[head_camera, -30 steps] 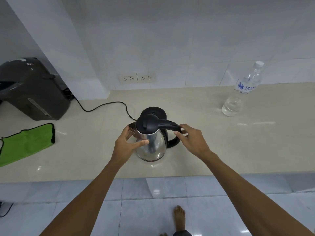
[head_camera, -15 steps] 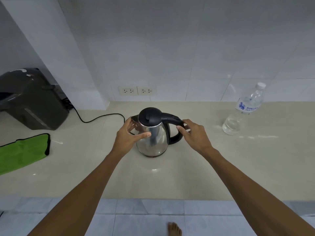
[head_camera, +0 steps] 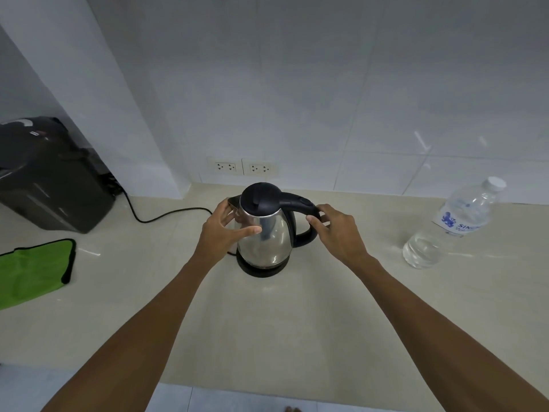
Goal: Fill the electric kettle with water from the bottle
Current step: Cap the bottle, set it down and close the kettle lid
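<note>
A steel electric kettle with a closed black lid stands upright on its round black base in the middle of the counter. My left hand cups the kettle's left side, thumb across the front and fingers by the spout. My right hand holds the black handle from the right. A clear plastic water bottle with a white cap on stands upright at the right, apart from both hands, with water in its lower part.
A black power cord runs left from the base toward a black appliance. A green cloth lies at the left. Two wall sockets sit behind the kettle. The beige counter's front edge is below my forearms.
The kettle, held beside its base a second ago, now sits on the base. Both hands stayed on it. The view has tilted up toward the wall.
</note>
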Action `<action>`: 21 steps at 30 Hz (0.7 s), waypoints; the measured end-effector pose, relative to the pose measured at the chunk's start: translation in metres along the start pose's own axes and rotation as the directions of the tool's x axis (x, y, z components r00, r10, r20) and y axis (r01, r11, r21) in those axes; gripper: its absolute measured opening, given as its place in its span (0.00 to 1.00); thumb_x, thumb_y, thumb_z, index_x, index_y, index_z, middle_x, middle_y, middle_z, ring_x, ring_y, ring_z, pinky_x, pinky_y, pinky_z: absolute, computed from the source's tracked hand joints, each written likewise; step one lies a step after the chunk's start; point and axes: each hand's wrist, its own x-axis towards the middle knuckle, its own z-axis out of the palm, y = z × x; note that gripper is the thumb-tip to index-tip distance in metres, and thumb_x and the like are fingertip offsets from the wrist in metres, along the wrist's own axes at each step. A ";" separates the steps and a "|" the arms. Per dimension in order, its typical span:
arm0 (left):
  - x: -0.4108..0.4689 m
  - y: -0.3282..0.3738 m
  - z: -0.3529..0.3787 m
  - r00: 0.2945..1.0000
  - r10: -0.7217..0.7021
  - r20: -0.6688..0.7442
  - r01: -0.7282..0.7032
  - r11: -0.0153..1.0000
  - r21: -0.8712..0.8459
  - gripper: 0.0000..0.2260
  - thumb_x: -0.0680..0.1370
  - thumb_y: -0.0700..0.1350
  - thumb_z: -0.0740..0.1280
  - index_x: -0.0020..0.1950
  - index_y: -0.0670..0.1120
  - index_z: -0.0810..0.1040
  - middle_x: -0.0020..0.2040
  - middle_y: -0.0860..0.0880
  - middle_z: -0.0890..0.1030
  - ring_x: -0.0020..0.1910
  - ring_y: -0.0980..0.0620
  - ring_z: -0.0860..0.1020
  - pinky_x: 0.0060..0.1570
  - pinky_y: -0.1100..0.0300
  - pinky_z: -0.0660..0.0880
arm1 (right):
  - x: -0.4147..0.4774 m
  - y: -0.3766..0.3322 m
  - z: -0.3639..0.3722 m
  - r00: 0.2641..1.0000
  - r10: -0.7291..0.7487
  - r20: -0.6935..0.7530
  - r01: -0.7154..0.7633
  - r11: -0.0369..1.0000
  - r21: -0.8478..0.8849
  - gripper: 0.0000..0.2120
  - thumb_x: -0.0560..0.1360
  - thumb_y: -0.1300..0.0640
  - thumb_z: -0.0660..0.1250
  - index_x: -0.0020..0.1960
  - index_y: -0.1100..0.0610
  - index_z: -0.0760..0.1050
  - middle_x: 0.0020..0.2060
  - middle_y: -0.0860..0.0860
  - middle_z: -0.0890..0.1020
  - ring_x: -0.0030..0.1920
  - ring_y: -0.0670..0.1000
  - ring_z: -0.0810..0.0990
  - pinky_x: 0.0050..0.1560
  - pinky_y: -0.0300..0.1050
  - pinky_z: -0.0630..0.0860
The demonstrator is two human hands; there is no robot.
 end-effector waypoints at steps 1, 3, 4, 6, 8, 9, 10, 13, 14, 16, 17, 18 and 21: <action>0.002 -0.002 0.001 1.000 -0.011 -0.005 0.011 1.000 -0.003 0.34 0.61 0.56 0.87 0.64 0.68 0.78 0.64 0.65 0.83 0.68 0.63 0.78 0.68 0.38 0.78 | 0.003 0.002 0.002 1.000 0.000 0.008 0.000 1.000 -0.006 0.15 0.81 0.46 0.67 0.61 0.54 0.79 0.49 0.53 0.87 0.49 0.54 0.85 0.53 0.55 0.81; 0.005 -0.005 0.001 1.000 -0.028 -0.011 0.027 0.999 -0.016 0.36 0.60 0.56 0.87 0.66 0.65 0.78 0.65 0.64 0.83 0.70 0.60 0.78 0.68 0.37 0.78 | 0.007 0.006 0.005 1.000 -0.004 0.025 0.005 1.000 -0.009 0.15 0.81 0.45 0.67 0.61 0.54 0.78 0.49 0.53 0.87 0.50 0.54 0.85 0.53 0.55 0.81; 0.006 -0.006 0.001 0.999 -0.032 -0.012 0.032 0.999 -0.021 0.37 0.60 0.56 0.87 0.67 0.64 0.78 0.65 0.62 0.83 0.70 0.59 0.78 0.68 0.36 0.78 | 0.009 0.007 0.007 1.000 -0.007 0.030 0.008 1.000 -0.008 0.15 0.81 0.45 0.67 0.61 0.54 0.78 0.49 0.53 0.87 0.50 0.54 0.85 0.53 0.55 0.81; 0.009 -0.008 -0.001 0.999 -0.038 -0.014 0.038 0.999 -0.021 0.39 0.60 0.56 0.87 0.69 0.60 0.78 0.66 0.60 0.83 0.71 0.57 0.78 0.68 0.35 0.77 | 0.014 0.007 0.010 0.999 -0.014 0.030 0.015 1.000 -0.011 0.15 0.81 0.45 0.67 0.61 0.54 0.78 0.49 0.53 0.87 0.50 0.55 0.85 0.53 0.55 0.81; 0.011 -0.009 -0.004 0.999 -0.039 -0.017 0.039 0.999 -0.018 0.41 0.59 0.59 0.88 0.70 0.59 0.78 0.66 0.58 0.83 0.71 0.55 0.78 0.68 0.34 0.77 | 0.017 0.005 0.012 0.999 -0.020 0.028 0.021 1.000 -0.011 0.15 0.81 0.46 0.67 0.61 0.55 0.79 0.49 0.54 0.87 0.50 0.55 0.85 0.53 0.54 0.81; 0.012 -0.010 -0.006 0.999 -0.039 -0.019 0.039 0.999 -0.017 0.42 0.58 0.60 0.88 0.70 0.59 0.78 0.66 0.58 0.83 0.71 0.54 0.78 0.68 0.34 0.77 | 0.018 0.004 0.013 0.999 -0.025 0.029 0.025 1.000 -0.013 0.16 0.81 0.46 0.67 0.61 0.55 0.79 0.49 0.54 0.87 0.50 0.55 0.85 0.53 0.54 0.81; 0.013 -0.011 -0.007 0.999 -0.041 -0.021 0.041 0.999 -0.014 0.42 0.58 0.61 0.88 0.70 0.60 0.78 0.66 0.58 0.83 0.71 0.55 0.78 0.68 0.34 0.77 | 0.019 0.004 0.014 0.999 -0.032 0.032 0.032 0.999 -0.015 0.16 0.81 0.46 0.67 0.61 0.55 0.79 0.49 0.54 0.87 0.50 0.55 0.85 0.53 0.54 0.82; 0.014 -0.013 -0.009 0.999 -0.040 -0.021 0.039 0.999 -0.010 0.43 0.57 0.63 0.87 0.70 0.62 0.77 0.67 0.61 0.82 0.72 0.56 0.77 0.68 0.36 0.78 | 0.018 0.003 0.015 0.998 -0.043 0.035 0.044 0.999 -0.023 0.16 0.81 0.46 0.67 0.61 0.55 0.78 0.49 0.53 0.87 0.50 0.55 0.85 0.53 0.54 0.82; 0.013 -0.013 -0.009 0.999 -0.035 -0.020 0.035 0.999 -0.006 0.42 0.57 0.62 0.87 0.70 0.62 0.77 0.67 0.61 0.82 0.72 0.56 0.77 0.69 0.38 0.77 | 0.017 0.003 0.016 0.999 -0.041 0.033 0.042 0.999 -0.024 0.16 0.81 0.46 0.67 0.61 0.55 0.78 0.49 0.53 0.87 0.50 0.55 0.85 0.53 0.54 0.82; 0.013 -0.014 -0.009 1.000 -0.020 -0.021 0.020 1.000 0.002 0.40 0.59 0.59 0.87 0.69 0.62 0.77 0.67 0.61 0.82 0.72 0.56 0.78 0.72 0.42 0.76 | 0.015 0.003 0.017 0.999 -0.030 0.026 0.030 0.999 -0.023 0.16 0.81 0.46 0.67 0.61 0.55 0.78 0.49 0.53 0.87 0.49 0.55 0.85 0.53 0.54 0.82; 0.012 -0.015 -0.010 1.000 -0.016 -0.020 0.016 1.000 0.004 0.39 0.60 0.58 0.87 0.69 0.62 0.77 0.67 0.61 0.82 0.72 0.56 0.78 0.73 0.42 0.75 | 0.014 0.003 0.017 0.999 -0.025 0.022 0.026 0.999 -0.022 0.16 0.81 0.45 0.67 0.61 0.55 0.78 0.49 0.53 0.87 0.49 0.54 0.85 0.53 0.54 0.82; 0.012 -0.016 -0.010 1.000 -0.015 -0.017 0.015 1.000 0.001 0.39 0.60 0.57 0.87 0.69 0.62 0.78 0.67 0.61 0.82 0.72 0.56 0.77 0.73 0.42 0.75 | 0.012 0.003 0.017 0.999 -0.027 0.018 0.027 0.999 -0.022 0.16 0.81 0.45 0.67 0.61 0.54 0.78 0.49 0.53 0.86 0.49 0.54 0.85 0.52 0.54 0.81; 0.010 -0.021 -0.008 1.000 -0.025 -0.001 0.025 1.000 0.003 0.39 0.61 0.56 0.87 0.69 0.61 0.78 0.66 0.62 0.83 0.71 0.57 0.78 0.71 0.40 0.76 | 0.006 0.006 0.018 1.000 -0.024 0.017 0.024 0.999 -0.029 0.15 0.81 0.45 0.67 0.61 0.54 0.78 0.49 0.52 0.86 0.49 0.53 0.85 0.52 0.53 0.82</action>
